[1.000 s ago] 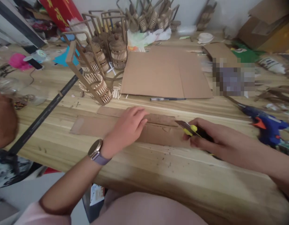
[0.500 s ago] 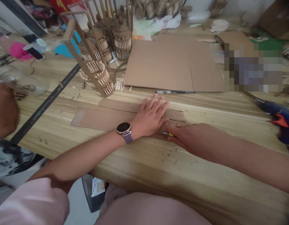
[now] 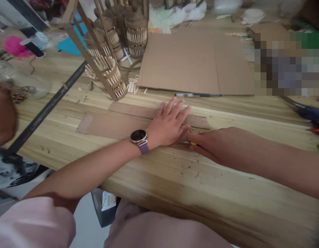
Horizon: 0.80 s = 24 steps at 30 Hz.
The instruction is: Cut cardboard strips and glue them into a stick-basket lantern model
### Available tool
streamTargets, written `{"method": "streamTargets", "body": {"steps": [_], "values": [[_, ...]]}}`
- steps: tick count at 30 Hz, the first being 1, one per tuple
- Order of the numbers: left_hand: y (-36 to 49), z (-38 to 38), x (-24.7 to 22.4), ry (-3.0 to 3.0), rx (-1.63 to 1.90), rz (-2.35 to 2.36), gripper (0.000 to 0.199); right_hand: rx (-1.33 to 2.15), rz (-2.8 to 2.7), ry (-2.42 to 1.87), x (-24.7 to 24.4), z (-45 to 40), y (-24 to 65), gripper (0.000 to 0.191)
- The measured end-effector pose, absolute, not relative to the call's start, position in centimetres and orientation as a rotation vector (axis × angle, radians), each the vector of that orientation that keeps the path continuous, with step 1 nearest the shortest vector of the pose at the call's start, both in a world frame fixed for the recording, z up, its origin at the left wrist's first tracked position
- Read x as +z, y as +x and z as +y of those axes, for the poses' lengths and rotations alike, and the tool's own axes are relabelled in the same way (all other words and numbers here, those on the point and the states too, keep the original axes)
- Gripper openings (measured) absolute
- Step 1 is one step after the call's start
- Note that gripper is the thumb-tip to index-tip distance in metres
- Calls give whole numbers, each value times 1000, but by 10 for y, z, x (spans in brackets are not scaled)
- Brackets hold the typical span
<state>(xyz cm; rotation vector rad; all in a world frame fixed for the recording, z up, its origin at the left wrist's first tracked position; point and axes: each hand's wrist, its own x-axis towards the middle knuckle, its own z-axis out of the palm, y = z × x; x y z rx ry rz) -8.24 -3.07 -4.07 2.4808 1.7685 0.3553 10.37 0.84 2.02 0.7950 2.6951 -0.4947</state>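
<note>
My left hand (image 3: 170, 125), with a watch (image 3: 139, 136) on its wrist, lies flat with spread fingers on pieces of cardboard. A wider cardboard strip (image 3: 105, 124) extends left from under it, and a narrower strip (image 3: 133, 109) lies along its far side. Close by the left thumb, my right hand (image 3: 211, 141) is closed around a cutter (image 3: 193, 143) with a bit of yellow showing. The cutter's thin metal part points left over the cardboard, and its tip is hidden near my left hand.
Beyond the hands lie a pen (image 3: 198, 95) and a large cardboard sheet (image 3: 182, 65). Stick-and-cardboard lanterns (image 3: 113, 81) stand back left, near a long black bar (image 3: 48, 106). A glue gun (image 3: 310, 113) is at right. Another person's arm (image 3: 4, 115) shows at left.
The view has shifted slightly, so most things sit higher in the picture. Both hands keep nearly the same places on the cardboard, with the cutter still held.
</note>
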Motion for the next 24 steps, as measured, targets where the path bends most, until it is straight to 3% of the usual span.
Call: {"method": "streamTargets", "body": {"steps": [10, 17, 24], "values": [[-83, -30, -42, 2468, 357, 1753, 59, -460, 2771, 796, 16, 6, 101, 17], [-85, -30, -45, 2503, 411, 1729, 57, -43, 2553, 660, 43, -3, 78, 31], [-85, -30, -43, 2493, 381, 1744, 56, -10, 2591, 614, 38, -4, 78, 29]]}}
